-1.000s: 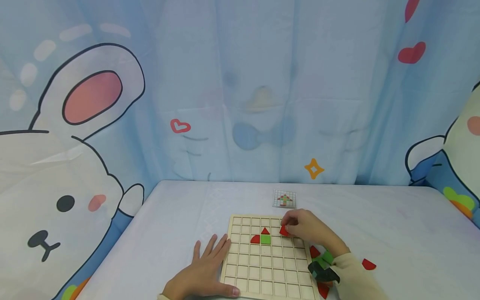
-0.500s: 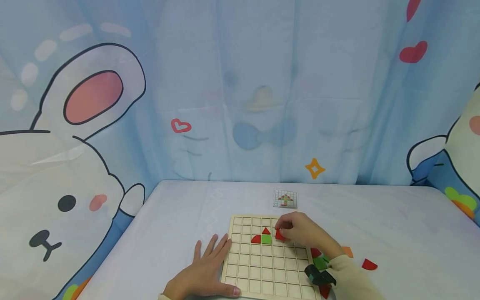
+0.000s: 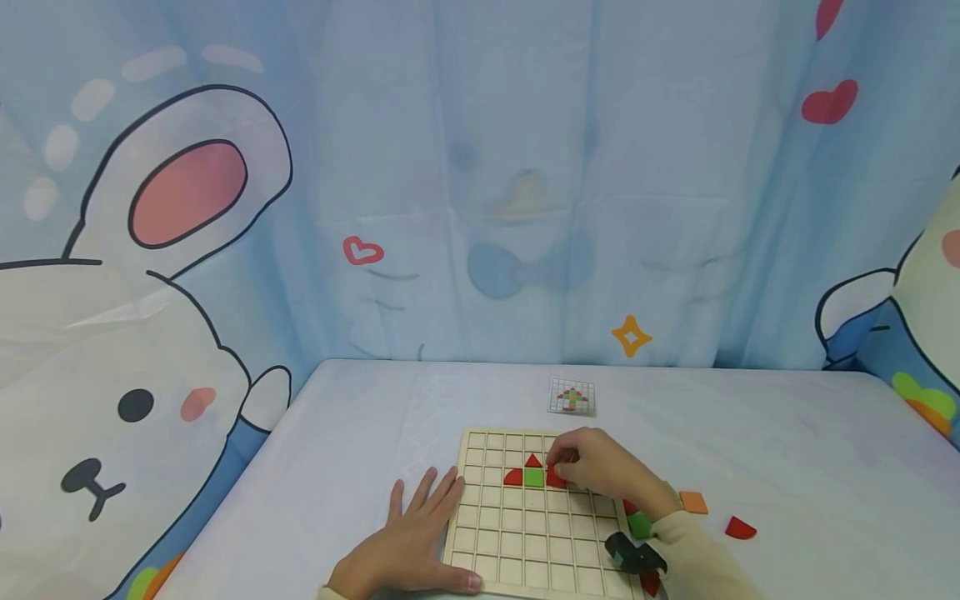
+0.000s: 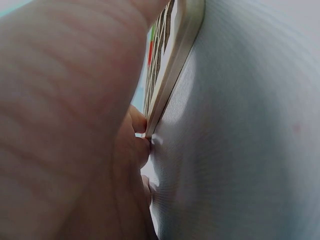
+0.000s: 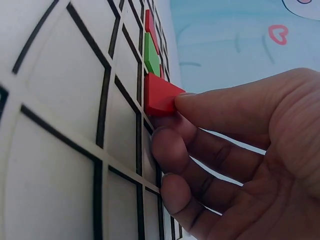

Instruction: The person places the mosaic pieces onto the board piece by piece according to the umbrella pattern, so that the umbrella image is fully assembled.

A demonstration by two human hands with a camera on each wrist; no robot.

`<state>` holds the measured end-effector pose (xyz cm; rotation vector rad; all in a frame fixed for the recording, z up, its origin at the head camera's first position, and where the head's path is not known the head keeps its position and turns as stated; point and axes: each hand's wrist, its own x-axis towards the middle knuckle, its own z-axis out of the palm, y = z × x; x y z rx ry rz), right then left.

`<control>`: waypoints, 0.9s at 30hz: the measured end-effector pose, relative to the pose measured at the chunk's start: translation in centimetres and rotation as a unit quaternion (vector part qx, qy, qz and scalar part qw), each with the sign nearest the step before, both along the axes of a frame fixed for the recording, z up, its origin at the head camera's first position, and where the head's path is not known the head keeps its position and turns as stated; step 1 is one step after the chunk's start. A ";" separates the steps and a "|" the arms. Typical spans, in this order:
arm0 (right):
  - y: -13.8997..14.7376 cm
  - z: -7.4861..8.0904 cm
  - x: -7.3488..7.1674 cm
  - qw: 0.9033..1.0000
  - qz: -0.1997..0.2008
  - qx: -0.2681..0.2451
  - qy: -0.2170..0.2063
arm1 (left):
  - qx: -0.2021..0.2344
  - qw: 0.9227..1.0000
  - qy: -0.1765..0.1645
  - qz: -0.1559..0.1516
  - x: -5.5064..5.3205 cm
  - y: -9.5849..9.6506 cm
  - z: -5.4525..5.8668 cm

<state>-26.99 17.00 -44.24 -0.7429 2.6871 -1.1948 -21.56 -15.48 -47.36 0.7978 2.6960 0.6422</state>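
Note:
A wooden grid board [image 3: 510, 546] lies on the white table. My left hand [image 3: 405, 542] rests along its left side, fingers straight and spread; in the left wrist view its fingertips are right at the board's edge [image 4: 172, 75]. Between thumb and fingers, my right hand [image 3: 600, 465] pinches a red tile [image 5: 162, 94] with one rounded side. That tile is at the cell just right of a green square tile [image 3: 533, 477], slightly tilted in the right wrist view. A red triangle [image 3: 532, 461] sits above the green square, and a red quarter-round tile [image 3: 513, 477] sits left of it.
A small pattern card [image 3: 572, 397] lies behind the board. Along the board's right side, partly under the right forearm, are a green tile [image 3: 640, 525] and red ones. Farther right lie an orange tile [image 3: 693, 502] and a red quarter-round piece [image 3: 741, 528].
My right hand has moved left and slightly toward me with the red tile, up beside the green square. An orange tile has come into view behind the forearm. My left hand stays put.

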 end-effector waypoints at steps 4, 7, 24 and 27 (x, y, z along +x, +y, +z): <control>-0.1 -0.2 0.0 1.000 0.001 0.004 0.006 | 0.001 1.000 -0.002 0.002 0.0 0.1 0.1; -0.2 -0.3 0.0 1.000 -0.001 0.007 0.010 | 0.000 1.000 -0.001 0.003 0.0 0.1 0.1; -0.8 -0.4 0.3 0.999 -0.014 0.027 0.042 | -0.002 1.000 0.001 0.004 0.0 0.0 -0.1; -0.9 -0.4 0.4 0.999 -0.015 0.028 0.043 | 0.002 1.000 -0.001 0.003 0.0 0.0 -0.1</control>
